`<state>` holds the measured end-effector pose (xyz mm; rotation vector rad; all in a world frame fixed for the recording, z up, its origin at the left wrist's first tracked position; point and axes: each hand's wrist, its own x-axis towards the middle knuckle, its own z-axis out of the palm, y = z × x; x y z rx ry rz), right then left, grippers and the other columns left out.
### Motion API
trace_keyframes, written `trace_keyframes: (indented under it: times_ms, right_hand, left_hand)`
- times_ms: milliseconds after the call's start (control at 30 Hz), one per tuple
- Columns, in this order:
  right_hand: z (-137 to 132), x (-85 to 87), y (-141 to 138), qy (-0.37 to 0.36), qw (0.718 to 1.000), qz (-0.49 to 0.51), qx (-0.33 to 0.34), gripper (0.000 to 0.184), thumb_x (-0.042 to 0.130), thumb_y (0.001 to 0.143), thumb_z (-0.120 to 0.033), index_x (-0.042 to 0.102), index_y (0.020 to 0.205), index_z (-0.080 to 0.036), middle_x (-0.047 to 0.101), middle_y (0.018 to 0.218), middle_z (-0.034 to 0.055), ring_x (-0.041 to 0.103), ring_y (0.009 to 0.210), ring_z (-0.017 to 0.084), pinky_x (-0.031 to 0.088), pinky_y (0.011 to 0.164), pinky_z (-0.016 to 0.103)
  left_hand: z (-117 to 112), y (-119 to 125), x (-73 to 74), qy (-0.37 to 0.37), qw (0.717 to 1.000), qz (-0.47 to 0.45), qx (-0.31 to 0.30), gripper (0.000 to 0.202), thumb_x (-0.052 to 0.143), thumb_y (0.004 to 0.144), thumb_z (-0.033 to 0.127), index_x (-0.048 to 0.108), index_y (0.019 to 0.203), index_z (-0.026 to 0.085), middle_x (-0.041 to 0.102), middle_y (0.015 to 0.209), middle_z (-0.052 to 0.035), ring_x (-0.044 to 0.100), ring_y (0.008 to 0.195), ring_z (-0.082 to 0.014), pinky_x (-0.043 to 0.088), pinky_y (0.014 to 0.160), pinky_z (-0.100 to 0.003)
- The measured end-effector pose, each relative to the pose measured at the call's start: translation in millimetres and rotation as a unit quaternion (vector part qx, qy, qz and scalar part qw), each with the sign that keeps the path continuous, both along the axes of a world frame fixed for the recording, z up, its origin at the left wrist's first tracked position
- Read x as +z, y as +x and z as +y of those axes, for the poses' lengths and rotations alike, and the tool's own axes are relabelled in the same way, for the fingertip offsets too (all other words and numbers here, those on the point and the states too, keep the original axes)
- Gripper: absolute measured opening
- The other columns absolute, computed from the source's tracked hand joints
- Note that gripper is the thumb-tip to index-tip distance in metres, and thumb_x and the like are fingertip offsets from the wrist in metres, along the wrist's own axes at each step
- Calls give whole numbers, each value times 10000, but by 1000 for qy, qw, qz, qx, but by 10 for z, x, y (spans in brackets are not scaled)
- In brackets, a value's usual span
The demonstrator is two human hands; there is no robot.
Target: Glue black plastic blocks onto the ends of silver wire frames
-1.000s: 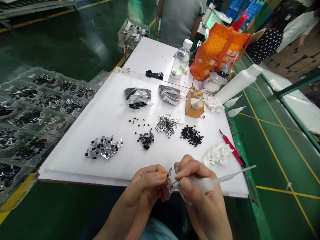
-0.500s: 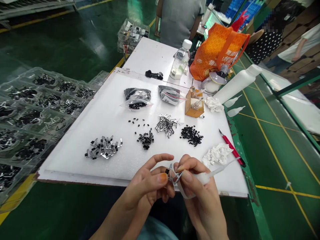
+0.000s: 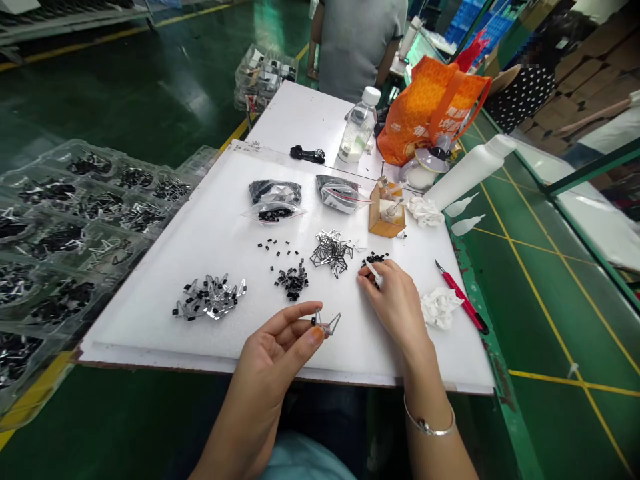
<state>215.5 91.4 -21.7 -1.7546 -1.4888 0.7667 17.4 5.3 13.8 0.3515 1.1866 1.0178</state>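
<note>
My left hand (image 3: 275, 350) pinches a small bent metal lead piece with a black bit on it (image 3: 325, 324) at its fingertips. My right hand (image 3: 395, 300) is shut on a white plastic dropper (image 3: 373, 273), most of it hidden in the fingers. That hand rests on the white foam board (image 3: 240, 247), right beside a pile of small black pieces (image 3: 375, 259). Nearby lie a tangle of metal leads (image 3: 331, 255), a smaller black pile (image 3: 291, 281) and a heap of leads with black parts (image 3: 209, 298).
Two filled zip bags (image 3: 275, 193) sit at the board's far side, beside a cardboard holder (image 3: 386, 220). A red craft knife (image 3: 463, 301) and crumpled white tissue (image 3: 441, 307) lie at the right. Stacked blister trays (image 3: 85, 220) stand left. A co-worker (image 3: 355, 47) stands beyond.
My hands have come apart. The right hand has moved up and right to the black pile, taking the dropper along. The left hand keeps the metal piece and has dropped slightly.
</note>
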Motion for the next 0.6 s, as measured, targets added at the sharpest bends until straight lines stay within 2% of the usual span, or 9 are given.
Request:
trace_keyframes:
  times_ms: [133,200,300,367,500,533,600]
  right_hand:
    - [-63,-16,-38,8,998,66,-18,94,728,802,-322,709,785,-231,648,885,43,539,813,221,396,818,379]
    - [-162,-1,-54,2,991,131,-30,194,715,836,-415,689,865,-225,667,906,40,532,713,173,420,738,345]
    - [-375,73,-119,-18,972,229,-38,298,654,876,-508,659,967,-224,671,831,12,412,508,89,407,586,286]
    - [-520,145,-182,-42,940,335,-41,276,687,867,-486,679,977,-233,671,786,-7,345,454,51,370,521,238]
    - [-717,278,-279,-88,814,573,-35,119,817,833,-340,773,903,-254,691,750,-20,295,423,-8,325,473,151]
    - [-744,301,-291,-91,797,596,-32,94,822,839,-318,788,899,-255,695,742,-18,291,421,-15,326,471,137]
    - [-781,335,-304,-91,782,616,-29,71,825,847,-290,807,904,-252,700,726,-12,285,420,-23,334,472,119]
  left_hand:
    - [-10,-33,-6,14,999,28,15,427,915,739,446,782,1101,263,762,868,0,680,899,-139,521,801,-186]
    - [-5,-29,-17,16,999,37,22,431,909,745,453,776,1107,261,762,865,-4,693,878,-141,541,786,-185]
    - [5,1,-31,11,999,36,36,441,918,737,434,781,1116,254,766,889,-8,721,841,-142,575,761,-188]
    - [8,27,-29,6,998,29,47,452,933,717,414,793,1114,250,775,902,-12,736,808,-143,596,741,-190]
    - [0,59,-6,5,998,13,64,450,965,668,392,819,1066,240,788,842,-13,757,749,-141,618,730,-183]
    - [-4,61,-1,6,998,12,65,443,967,665,386,823,1059,243,787,821,-10,763,743,-140,618,731,-177]
    - [-12,61,6,10,997,13,69,424,967,671,371,826,1055,256,786,805,-1,774,746,-138,616,734,-164]
